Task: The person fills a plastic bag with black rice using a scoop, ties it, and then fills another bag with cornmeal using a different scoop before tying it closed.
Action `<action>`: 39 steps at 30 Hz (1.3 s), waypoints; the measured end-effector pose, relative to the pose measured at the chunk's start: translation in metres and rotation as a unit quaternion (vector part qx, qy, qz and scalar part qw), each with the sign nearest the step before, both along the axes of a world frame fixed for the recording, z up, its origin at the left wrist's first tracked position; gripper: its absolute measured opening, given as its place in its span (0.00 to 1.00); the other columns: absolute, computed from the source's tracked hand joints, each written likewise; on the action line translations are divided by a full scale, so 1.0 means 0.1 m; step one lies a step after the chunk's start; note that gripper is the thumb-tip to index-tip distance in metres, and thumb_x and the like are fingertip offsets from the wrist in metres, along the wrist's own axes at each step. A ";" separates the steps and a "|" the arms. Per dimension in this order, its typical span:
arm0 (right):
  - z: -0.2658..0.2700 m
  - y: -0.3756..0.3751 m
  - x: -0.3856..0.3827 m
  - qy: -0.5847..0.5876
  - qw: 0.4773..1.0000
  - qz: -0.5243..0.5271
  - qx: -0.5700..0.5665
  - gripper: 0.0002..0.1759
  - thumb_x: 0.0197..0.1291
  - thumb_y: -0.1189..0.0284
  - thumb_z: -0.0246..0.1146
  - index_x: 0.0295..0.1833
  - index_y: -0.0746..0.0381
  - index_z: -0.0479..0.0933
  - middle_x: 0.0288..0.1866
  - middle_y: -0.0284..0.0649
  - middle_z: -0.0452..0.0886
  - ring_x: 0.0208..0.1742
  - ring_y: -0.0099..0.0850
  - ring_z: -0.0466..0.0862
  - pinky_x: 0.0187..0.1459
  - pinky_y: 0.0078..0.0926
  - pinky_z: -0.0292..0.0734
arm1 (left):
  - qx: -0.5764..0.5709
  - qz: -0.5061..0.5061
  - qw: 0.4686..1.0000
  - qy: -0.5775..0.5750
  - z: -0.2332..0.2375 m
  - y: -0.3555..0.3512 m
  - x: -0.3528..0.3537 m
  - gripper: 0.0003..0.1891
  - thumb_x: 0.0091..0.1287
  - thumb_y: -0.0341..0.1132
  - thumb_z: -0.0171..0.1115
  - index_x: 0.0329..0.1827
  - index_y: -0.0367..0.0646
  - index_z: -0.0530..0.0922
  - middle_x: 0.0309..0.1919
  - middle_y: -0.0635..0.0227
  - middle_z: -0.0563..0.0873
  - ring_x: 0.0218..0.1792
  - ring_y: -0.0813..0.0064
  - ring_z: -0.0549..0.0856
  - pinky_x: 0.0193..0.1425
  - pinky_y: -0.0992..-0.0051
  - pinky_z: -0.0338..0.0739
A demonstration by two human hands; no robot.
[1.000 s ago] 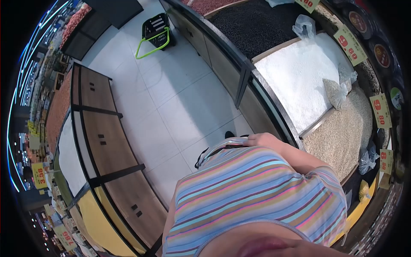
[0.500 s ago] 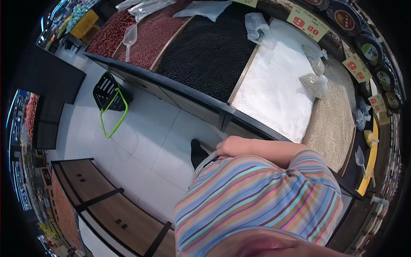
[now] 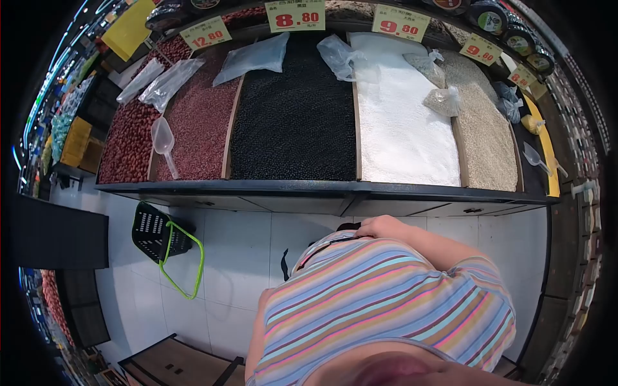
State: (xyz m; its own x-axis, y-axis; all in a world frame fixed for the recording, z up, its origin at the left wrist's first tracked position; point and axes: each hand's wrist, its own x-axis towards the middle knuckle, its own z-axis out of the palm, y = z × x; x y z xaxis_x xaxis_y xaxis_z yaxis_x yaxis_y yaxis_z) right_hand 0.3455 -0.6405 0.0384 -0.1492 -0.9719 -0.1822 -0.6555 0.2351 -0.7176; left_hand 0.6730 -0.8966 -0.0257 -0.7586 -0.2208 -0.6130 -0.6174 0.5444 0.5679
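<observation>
My right hand [image 3: 384, 226] rests at my waist, by the hem of my striped shirt [image 3: 380, 289]. Its fingers look curled in, and whatever they may hold is hidden. A thin dark strap or band [image 3: 325, 248] runs along the waist beside it. Of my left arm [image 3: 259, 328] only a part shows at the shirt's left side; that hand is out of sight. Beyond my right hand stands a counter of open bins, with black beans [image 3: 293, 122] and a white grain or powder [image 3: 409, 135] nearest. Neither hand touches the bins.
A black basket with a green handle [image 3: 201, 270] stands on the floor at left. One scoop [image 3: 163, 136] lies by the red beans, another [image 3: 533, 156] at far right. Clear plastic bags [image 3: 257, 58] and tied grain bags [image 3: 443, 101] lie on the bins. Price signs [image 3: 296, 17] line the back.
My view has turned so the bin counter now lies straight across ahead. The basket appears lower, and more red-bean bins and price signs show. My right hand stays at my waist.
</observation>
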 end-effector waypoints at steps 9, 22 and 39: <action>0.30 -0.34 -0.88 -0.043 0.975 -0.215 0.022 0.21 0.55 0.60 0.64 0.54 0.56 0.79 0.48 0.47 0.77 0.47 0.40 0.80 0.51 0.34 0.75 | -0.011 -0.089 0.996 0.004 0.00 -0.51 -0.63 0.20 0.63 0.39 0.60 0.55 0.39 0.76 0.42 0.56 0.85 0.45 0.60 0.84 0.49 0.69 0.76; -0.18 -1.36 -3.82 0.239 0.845 -0.478 -0.026 0.29 0.50 0.55 0.66 0.60 0.47 0.75 0.72 0.51 0.58 0.71 0.54 0.58 0.69 0.43 0.58 | -0.043 0.017 0.999 0.015 0.51 -0.39 -1.16 0.20 0.62 0.38 0.61 0.55 0.38 0.76 0.40 0.55 0.85 0.44 0.61 0.84 0.49 0.69 0.76; 1.13 -0.07 -0.77 0.110 0.822 -0.357 -0.430 0.33 0.50 0.77 0.66 0.65 0.61 0.68 0.65 0.48 0.70 0.66 0.44 0.69 0.66 0.37 0.62 | 0.112 -0.034 0.940 0.320 0.94 -0.63 -2.45 0.34 0.56 0.31 0.67 0.67 0.40 0.65 0.59 0.55 0.74 0.52 0.66 0.80 0.53 0.69 0.74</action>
State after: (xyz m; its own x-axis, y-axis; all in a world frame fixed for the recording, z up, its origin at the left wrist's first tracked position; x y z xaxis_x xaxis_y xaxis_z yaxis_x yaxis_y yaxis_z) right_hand 0.2685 -0.6472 0.1513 -0.6743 -0.3785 0.6341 -0.7074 0.0847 -0.7017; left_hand 0.4282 -0.9599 0.0679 -0.9957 -0.0779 -0.0505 -0.0772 0.3924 0.9165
